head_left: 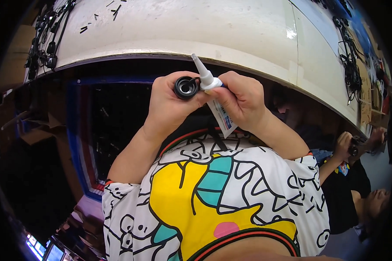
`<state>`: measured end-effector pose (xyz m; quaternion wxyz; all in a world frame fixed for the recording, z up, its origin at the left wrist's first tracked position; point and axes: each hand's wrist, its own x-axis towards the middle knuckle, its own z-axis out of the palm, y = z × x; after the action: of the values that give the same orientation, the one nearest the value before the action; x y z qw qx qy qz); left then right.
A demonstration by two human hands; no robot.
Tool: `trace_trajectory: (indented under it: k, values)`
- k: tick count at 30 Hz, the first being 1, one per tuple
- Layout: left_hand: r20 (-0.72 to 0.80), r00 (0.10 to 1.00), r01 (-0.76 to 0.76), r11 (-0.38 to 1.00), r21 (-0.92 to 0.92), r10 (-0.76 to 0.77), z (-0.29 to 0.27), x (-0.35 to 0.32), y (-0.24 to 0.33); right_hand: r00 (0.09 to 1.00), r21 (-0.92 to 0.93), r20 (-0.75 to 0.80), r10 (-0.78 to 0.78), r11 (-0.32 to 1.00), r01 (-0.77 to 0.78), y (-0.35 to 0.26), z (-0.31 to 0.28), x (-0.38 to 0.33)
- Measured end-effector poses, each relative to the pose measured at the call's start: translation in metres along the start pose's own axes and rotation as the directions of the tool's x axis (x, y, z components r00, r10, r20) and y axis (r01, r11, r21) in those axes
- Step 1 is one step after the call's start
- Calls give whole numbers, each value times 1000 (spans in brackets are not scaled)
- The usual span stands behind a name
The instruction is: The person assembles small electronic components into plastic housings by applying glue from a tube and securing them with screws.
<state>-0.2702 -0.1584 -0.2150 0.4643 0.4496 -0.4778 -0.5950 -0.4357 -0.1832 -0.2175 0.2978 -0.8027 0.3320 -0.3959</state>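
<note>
Just in front of the bench edge, my left hand (pixel 164 96) grips a black round housing (pixel 178 88). Its open end faces up and shows a ring-like hollow inside. My right hand (pixel 246 99) is closed round a tube of glue or sealant (pixel 223 118) with a white cone nozzle (pixel 200 67) pointing up and slightly left. The flat printed tail of the tube hangs below my fingers. Housing and nozzle base are side by side, with a short dark piece between them; whether they touch, I cannot tell.
A pale workbench (pixel 231 30) spans the far side, with small black pieces (pixel 116 12) scattered at its upper left. Bundles of black cables (pixel 50 43) lie at the left end, more cables (pixel 349 65) at the right. At the right, a co-worker's hand (pixel 343 145) holds a dark round part.
</note>
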Motion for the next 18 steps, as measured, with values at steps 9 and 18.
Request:
trace_trajectory:
  k: [9, 18]
  values:
    - [5, 999, 51, 997, -65, -51, 1, 0, 0, 998, 54, 31, 45, 997, -47, -3, -3, 2]
    - [42, 999, -18, 999, -45, 20, -1, 0, -3, 996, 58, 46, 70, 996, -73, -4, -3, 0]
